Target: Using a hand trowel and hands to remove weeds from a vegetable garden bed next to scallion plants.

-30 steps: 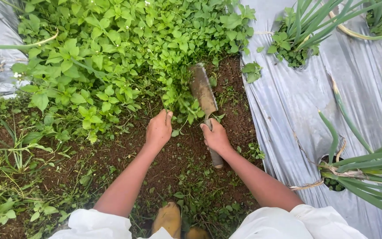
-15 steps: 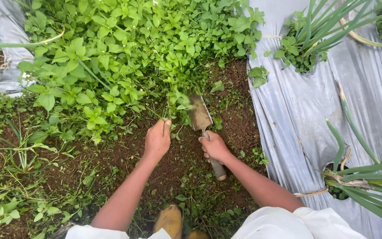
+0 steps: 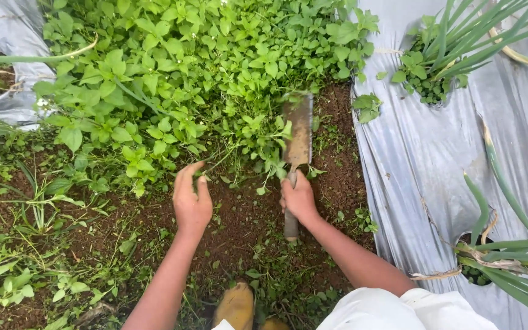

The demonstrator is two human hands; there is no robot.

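Weeds (image 3: pixel 172 91) fill the far half of the bare-soil strip, a thick green mat of broad leaves whose near edge lies just beyond both hands. The right hand (image 3: pixel 299 198) is clamped round the wooden handle of a flat, rusty blade (image 3: pixel 299 131), which points away from the person with its tip at the mat's edge. The left hand (image 3: pixel 190 198) is open, fingers spread and closing on nothing, resting just short of the nearest stems — close to the blade but clear of it.

Done well, the cut would seem to call for a low blade angle, edge skimming at soil level so roots come up with the tops. The free hand is best kept to the left of the blade's line, gathering loosened stems only once the edge has passed. To the right, the silver plastic mulch (image 3: pixel 423 177) and the green onion plants (image 3: pixel 447 43) growing through its holes sit near the tool — a wide swing could nick the sheet, so short strokes look safer
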